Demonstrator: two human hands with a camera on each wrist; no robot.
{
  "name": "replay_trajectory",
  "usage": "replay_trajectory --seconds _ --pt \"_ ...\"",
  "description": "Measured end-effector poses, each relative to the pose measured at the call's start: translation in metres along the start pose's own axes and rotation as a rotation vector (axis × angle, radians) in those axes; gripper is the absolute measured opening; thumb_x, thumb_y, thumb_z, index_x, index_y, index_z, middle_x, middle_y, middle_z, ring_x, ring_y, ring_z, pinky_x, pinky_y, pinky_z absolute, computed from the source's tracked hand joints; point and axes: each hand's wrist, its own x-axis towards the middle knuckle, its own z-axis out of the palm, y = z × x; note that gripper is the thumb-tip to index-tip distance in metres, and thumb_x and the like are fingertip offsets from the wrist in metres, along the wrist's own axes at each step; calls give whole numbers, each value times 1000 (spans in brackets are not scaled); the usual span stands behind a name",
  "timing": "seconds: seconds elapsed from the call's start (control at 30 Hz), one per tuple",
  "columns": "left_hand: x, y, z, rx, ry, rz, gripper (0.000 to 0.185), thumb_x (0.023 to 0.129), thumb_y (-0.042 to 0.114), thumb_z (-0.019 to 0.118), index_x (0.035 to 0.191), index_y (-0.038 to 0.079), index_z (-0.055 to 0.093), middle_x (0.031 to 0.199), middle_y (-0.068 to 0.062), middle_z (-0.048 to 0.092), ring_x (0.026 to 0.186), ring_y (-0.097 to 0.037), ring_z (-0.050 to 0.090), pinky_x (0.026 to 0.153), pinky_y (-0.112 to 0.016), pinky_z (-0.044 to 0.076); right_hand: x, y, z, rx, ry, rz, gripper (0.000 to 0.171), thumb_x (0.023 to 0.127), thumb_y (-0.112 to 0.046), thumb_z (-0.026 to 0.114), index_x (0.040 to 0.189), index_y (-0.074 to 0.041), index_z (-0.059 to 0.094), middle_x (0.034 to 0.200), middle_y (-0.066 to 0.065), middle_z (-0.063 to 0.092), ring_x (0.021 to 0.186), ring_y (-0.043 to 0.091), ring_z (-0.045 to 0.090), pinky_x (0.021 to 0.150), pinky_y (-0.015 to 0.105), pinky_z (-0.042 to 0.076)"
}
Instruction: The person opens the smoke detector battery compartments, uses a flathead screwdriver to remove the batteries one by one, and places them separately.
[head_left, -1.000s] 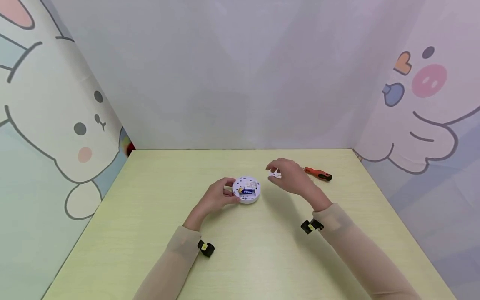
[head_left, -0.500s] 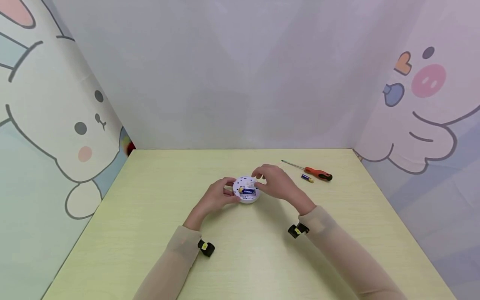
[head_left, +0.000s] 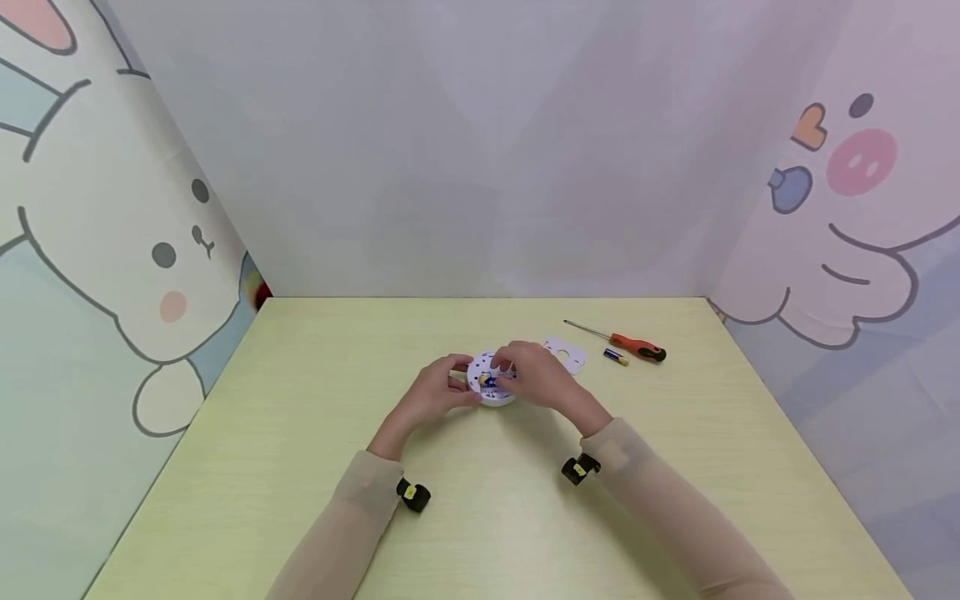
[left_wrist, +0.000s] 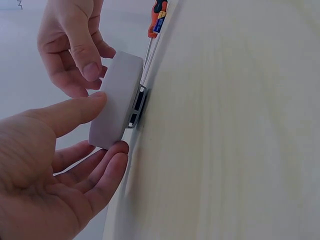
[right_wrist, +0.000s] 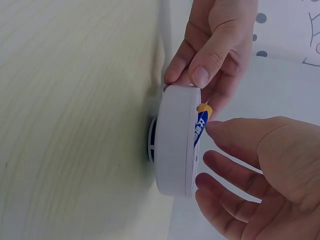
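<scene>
In the head view, my left hand grips a round white device by its left side, thumb on one edge and fingers under the other. A blue-and-yellow AA battery sits tilted in the device's recess, its yellow end raised above the face. Over that face is my right hand, fingers bent. Seen from the right wrist, the thumb tip lies at the battery's side, touching it or nearly so, and the other fingertips are spread near the device's rim. On its far face the device has a black slotted vent.
Just beyond my right hand, a flat white plate with a round hole lies on the pale wooden table. To its right are a loose battery and a screwdriver with a red-and-black handle. Cartoon-printed cloth walls surround the table.
The white plate, partly visible in my right hand earlier, now lies on the table. My right hand has moved left and down onto the device. My left hand keeps its grip in place.
</scene>
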Motion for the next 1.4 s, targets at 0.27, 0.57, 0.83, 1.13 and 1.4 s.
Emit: replay_trajectory --seconds 0.27,0.57,0.83,1.13,1.4 --pt "0 1 1 -2 9 -3 66 92 10 85 151 10 55 142 -9 63 107 -18 73 90 -35 61 2 1 7 -8 -9 6 18 93 -10 83 110 -9 77 98 1 72 92 16 68 82 35 59" --pt "1 0 1 -12 11 -1 65 92 10 85 150 10 55 141 -9 63 106 -19 73 90 -35 62 5 0 13 -63 11 -12 16 91 -10 86 105 -11 78 96 1 72 90 16 67 82 35 58" --pt "1 0 1 -5 8 -2 65 92 12 86 149 11 56 141 -8 63 106 -17 73 89 -35 62 6 -3 15 -95 23 -30 14 91 -10 86 103 -10 80 96 3 71 89 18 65 82 35 57" --pt "1 1 1 -7 8 -1 65 92 11 86 150 10 55 141 -9 63 106 -18 73 89 -35 62 5 -2 17 -91 40 -54 12 91 -9 85 102 -8 81 96 3 72 90 19 66 84 36 58" --pt "0 2 1 -17 6 -2 65 92 11 85 149 11 56 140 -9 63 107 -19 73 90 -35 62 4 -2 16 -64 39 -53 11 92 -9 83 102 -8 80 97 3 74 92 19 66 85 38 58"
